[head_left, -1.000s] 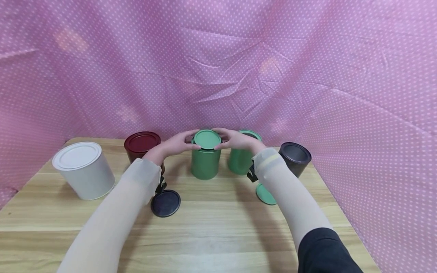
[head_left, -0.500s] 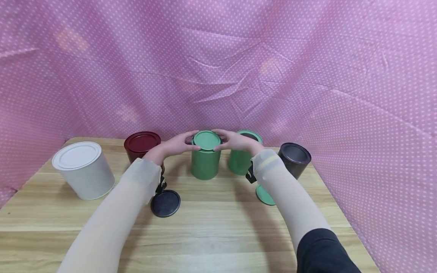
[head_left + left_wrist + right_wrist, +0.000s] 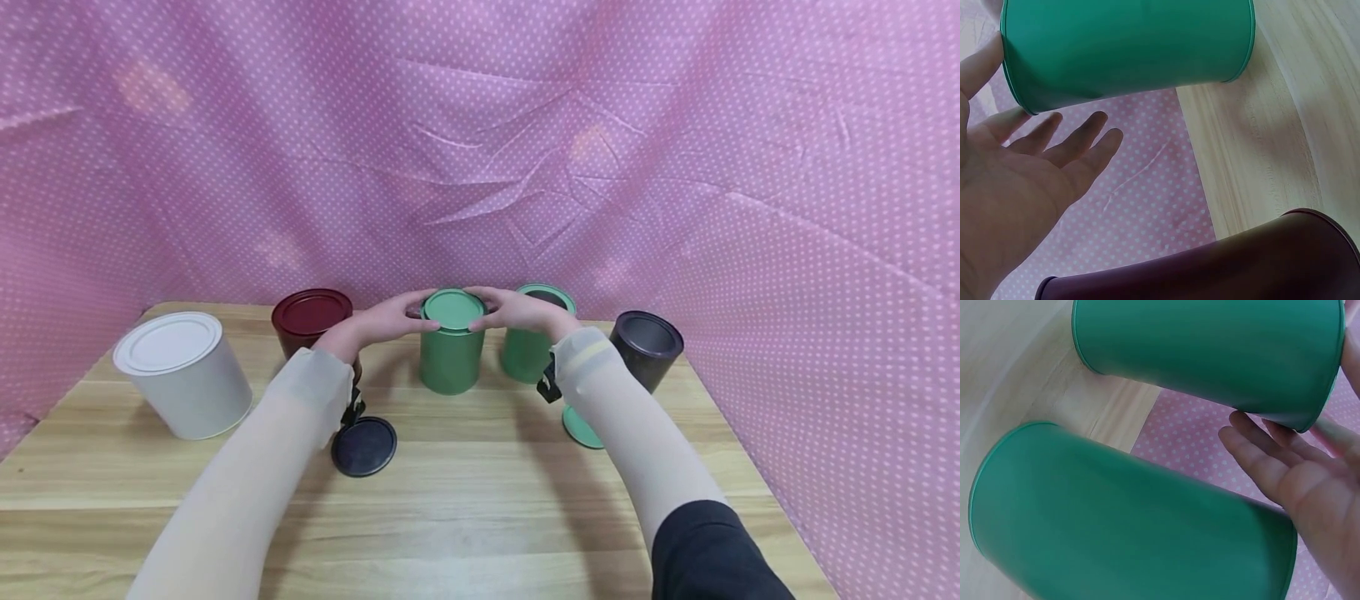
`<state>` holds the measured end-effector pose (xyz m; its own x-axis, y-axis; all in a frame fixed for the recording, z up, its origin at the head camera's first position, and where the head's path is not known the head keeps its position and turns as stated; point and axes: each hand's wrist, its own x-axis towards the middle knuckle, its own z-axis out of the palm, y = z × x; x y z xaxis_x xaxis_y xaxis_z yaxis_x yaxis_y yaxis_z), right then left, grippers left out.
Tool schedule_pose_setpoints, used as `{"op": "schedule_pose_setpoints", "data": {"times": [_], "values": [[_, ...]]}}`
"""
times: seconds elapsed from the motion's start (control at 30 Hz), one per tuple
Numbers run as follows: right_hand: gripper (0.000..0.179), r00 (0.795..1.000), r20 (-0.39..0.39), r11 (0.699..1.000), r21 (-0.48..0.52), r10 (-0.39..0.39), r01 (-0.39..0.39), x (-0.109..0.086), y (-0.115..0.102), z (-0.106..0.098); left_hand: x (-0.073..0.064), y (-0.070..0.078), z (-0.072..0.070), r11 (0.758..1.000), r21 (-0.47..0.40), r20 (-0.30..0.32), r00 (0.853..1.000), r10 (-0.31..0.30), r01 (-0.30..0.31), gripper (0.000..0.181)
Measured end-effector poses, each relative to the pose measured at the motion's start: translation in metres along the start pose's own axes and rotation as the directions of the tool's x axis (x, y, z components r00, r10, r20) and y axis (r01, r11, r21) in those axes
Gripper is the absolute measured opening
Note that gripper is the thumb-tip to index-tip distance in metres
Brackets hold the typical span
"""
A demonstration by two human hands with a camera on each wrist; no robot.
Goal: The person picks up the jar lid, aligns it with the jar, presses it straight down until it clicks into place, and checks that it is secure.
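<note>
Head camera looks forward-down — 2 close wrist views share middle can (image 3: 450,362).

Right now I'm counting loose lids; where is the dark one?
In the head view, the dark lid lies left of centre, nearer the camera than the red can.

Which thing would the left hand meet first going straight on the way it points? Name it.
The green lid atop the green can between both hands. Thumb and fingers of the left hand sit about its edge, so almost no free gap seems to remain, though depth is unclear.
</note>
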<state>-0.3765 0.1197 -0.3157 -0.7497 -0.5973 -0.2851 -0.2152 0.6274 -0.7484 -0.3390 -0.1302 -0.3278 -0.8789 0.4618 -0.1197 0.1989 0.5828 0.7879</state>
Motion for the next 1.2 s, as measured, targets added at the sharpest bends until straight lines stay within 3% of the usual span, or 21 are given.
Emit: {"op": "schedule_pose_setpoints", "data": {"times": [0.43, 0.77, 1.2], "values": [[0.073, 1.000, -0.024, 0.995, 0.101, 0.017, -0.014, 0.0034, 0.0038, 0.0037, 0.0055, -0.0062, -0.0034, 0.999, -0.016, 0.035, 0.999, -0.039, 0.039, 0.074], [0.074, 0.999, -0.041, 0.998, 0.057, 0.031, -0.028, 0.0059, 0.0043, 0.0041, 0.0037, -0.0060, -0.0030, 1.000, -0.004, 0.044, 0.999, -0.013, 0.013, 0.072], [0.075, 0.999, -0.022, 0.998, -0.053, 0.024, -0.025, -0.0028, -0.0008, 0.0051, -0.0024, -0.0045, 0.0020, 0.996, 0.075, 0.051, 0.998, -0.045, 0.041, 0.073]]}}
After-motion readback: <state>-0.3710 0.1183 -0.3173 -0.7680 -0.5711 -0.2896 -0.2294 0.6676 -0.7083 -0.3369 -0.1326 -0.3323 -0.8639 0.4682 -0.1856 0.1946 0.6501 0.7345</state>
